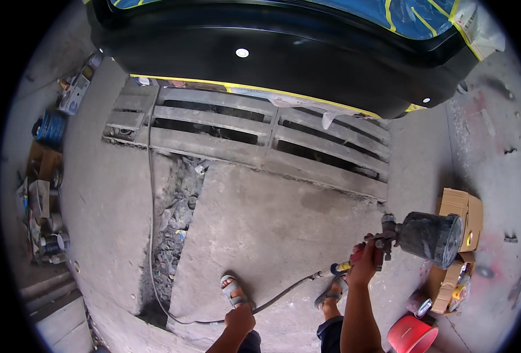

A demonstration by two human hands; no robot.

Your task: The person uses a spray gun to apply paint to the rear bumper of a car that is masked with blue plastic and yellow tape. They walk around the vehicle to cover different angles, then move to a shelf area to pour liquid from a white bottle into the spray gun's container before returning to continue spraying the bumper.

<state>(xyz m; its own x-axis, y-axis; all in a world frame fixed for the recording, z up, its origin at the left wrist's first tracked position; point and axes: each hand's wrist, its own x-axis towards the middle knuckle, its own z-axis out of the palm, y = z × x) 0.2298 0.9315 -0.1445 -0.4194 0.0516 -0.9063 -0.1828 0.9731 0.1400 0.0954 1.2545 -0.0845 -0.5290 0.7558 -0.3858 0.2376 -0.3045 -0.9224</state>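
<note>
My right hand is wrapped around the red handle of a paint spray gun, held out over the floor at the lower right. The gun's dark, paint-stained cup sticks out to the right. From a yellow and blue fitting below the handle, a grey air hose runs left. My left hand is closed in a fist around that hose, low in the middle. Ahead stands a vehicle's glossy black body panel, edged with yellow masking tape, with blue masking film above it.
A floor grate with open slots lies below the panel. The hose trails past a rubble-filled trench. Cardboard boxes and a red bucket stand at right. Cans, boxes and a blue container line the left side.
</note>
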